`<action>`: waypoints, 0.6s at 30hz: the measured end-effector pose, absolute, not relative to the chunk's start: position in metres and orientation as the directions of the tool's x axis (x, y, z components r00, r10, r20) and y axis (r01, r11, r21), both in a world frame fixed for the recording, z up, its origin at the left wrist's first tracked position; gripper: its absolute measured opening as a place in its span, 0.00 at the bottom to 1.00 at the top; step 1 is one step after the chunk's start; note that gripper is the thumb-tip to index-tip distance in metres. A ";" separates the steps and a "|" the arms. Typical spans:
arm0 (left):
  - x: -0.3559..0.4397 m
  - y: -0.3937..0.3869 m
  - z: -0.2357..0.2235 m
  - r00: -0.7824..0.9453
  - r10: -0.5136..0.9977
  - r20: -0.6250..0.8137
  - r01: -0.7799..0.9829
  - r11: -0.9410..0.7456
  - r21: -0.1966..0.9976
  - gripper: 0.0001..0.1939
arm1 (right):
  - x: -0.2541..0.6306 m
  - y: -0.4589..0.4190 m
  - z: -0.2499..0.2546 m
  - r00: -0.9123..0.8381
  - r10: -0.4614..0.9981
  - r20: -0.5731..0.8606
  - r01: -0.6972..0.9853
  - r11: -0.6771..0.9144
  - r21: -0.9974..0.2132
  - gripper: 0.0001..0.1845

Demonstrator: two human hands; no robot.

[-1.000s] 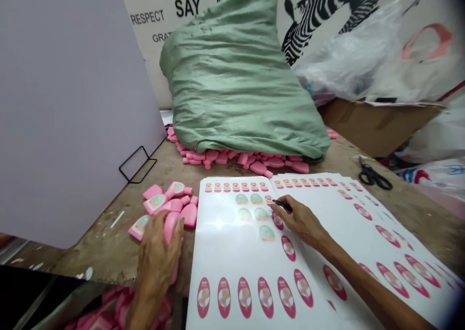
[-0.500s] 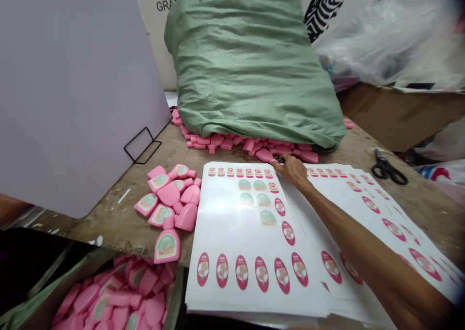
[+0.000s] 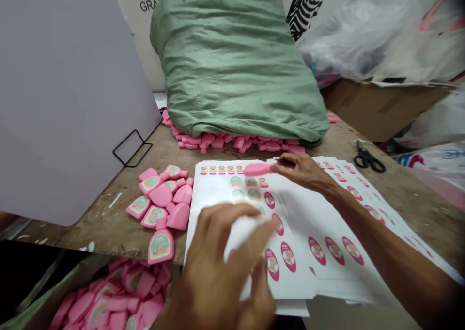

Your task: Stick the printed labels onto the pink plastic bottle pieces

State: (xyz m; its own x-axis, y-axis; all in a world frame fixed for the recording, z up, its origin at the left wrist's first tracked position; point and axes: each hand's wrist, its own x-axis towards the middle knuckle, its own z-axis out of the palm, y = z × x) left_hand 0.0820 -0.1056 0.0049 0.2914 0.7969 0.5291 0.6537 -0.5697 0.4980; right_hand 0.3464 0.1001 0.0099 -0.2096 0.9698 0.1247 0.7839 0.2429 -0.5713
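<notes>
My right hand (image 3: 296,170) holds a flat pink toy bottle (image 3: 257,169) by one end, above the top of the sticker sheets. A slim black tool (image 3: 285,162), its kind unclear, is also in its fingers. My left hand (image 3: 225,267), smeared by motion, hangs over the lower part of the front sticker sheet (image 3: 212,194), fingers curved and thumb apart, with nothing visible between them. This sheet carries pink oval stickers and small green ones. Left of it lies a cluster of pink toy bottles (image 3: 162,194), several with green labels facing up.
A big green sack (image 3: 236,68) stands at the back with more pink bottles (image 3: 218,142) along its base. Black scissors (image 3: 369,160) lie at right. A white panel (image 3: 65,102) with a black wire stand (image 3: 132,149) rises at left. Below the table edge hangs an open bag of bottles (image 3: 119,301).
My right hand has drawn a pink bottle from the sack's base toward me, over the sheets. My left hand has come into view from below. The view has shifted slightly right.
</notes>
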 end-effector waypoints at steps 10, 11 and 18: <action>0.139 -0.038 -0.003 0.211 0.957 -0.200 0.108 0.181 0.978 0.13 | 0.346 0.019 0.000 -0.348 0.937 -0.035 0.562 0.179 -0.808 0.17; 0.139 -0.042 -0.008 0.182 0.944 -0.276 -0.001 0.281 0.960 0.15 | 0.349 0.015 -0.010 -0.263 0.965 0.022 0.607 0.183 -0.773 0.15; 0.157 -0.035 -0.027 0.052 0.936 -0.347 -0.266 0.348 0.899 0.18 | 0.349 -0.007 -0.056 -0.193 0.947 0.256 0.775 0.307 -0.552 0.09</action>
